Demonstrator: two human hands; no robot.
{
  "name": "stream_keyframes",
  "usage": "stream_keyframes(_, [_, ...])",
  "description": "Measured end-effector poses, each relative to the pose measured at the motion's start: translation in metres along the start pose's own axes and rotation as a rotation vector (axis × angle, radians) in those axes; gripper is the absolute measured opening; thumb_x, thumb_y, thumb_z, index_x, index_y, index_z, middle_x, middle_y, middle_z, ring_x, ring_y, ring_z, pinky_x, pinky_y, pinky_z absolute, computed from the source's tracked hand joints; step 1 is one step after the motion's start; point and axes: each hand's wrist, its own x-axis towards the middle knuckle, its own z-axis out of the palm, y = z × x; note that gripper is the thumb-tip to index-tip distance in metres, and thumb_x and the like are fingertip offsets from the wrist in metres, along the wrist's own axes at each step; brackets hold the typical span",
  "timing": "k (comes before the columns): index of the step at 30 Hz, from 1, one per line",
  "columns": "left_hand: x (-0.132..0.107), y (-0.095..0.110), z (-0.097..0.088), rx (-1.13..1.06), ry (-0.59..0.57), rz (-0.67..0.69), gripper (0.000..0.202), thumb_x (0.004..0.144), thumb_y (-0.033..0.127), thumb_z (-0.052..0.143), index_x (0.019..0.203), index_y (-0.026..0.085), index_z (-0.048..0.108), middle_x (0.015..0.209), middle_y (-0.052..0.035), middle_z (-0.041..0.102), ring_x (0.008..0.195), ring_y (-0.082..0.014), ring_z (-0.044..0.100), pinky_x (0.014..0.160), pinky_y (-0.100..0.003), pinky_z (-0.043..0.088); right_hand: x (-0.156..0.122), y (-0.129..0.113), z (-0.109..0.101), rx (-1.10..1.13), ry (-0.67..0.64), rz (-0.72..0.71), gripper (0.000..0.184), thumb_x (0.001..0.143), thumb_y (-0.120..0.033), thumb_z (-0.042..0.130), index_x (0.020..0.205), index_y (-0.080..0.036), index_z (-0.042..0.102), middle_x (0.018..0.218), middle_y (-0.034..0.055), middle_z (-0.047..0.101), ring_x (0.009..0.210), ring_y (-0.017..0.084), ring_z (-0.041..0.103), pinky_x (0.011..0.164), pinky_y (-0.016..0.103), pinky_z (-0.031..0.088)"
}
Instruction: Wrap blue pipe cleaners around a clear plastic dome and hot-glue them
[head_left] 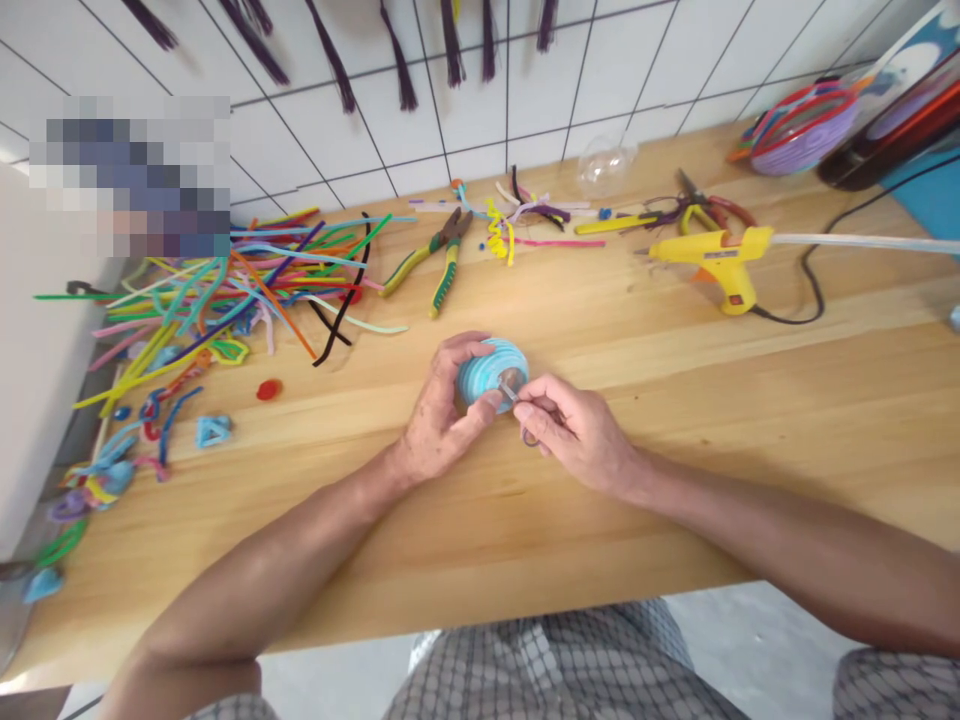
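My left hand [439, 410] is wrapped round a light blue ball wound from pipe cleaner [491, 368], holding it just above the wooden table [675, 420]. My right hand [574, 425] is closed in a pinch on a small metal tool [511, 392] whose tip touches the ball's near side. A loop of the tool shows under my right fingers; whether it is small scissors or tweezers I cannot make out.
A heap of coloured pipe cleaners [225, 290] lies at the left. Pliers [439, 260] lie behind my hands. A yellow glue gun [720, 262] with its black cord stands at the right. Scissors [701, 208], a clear plastic dome [606, 162] and a coiled bowl [802, 128] sit by the tiled wall.
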Motion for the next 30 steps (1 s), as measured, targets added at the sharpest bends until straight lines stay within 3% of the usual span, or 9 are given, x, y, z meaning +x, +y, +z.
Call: stream_keyframes(30, [0.0024, 0.0002, 0.0001, 0.015, -0.008, 0.027, 0.044, 0.107, 0.037, 0.063, 0.147, 0.026, 0.047, 0.15, -0.0158, 0.054, 0.145, -0.03, 0.055, 0.122, -0.055, 0.049, -0.0002, 0.0036, -0.0025, 0.016, -0.004, 0.052, 0.024, 0.103, -0.044, 0.062, 0.095, -0.023, 0.058, 0.067, -0.0043, 0.064, 0.052, 0.009, 0.058, 0.052, 0.021, 0.046])
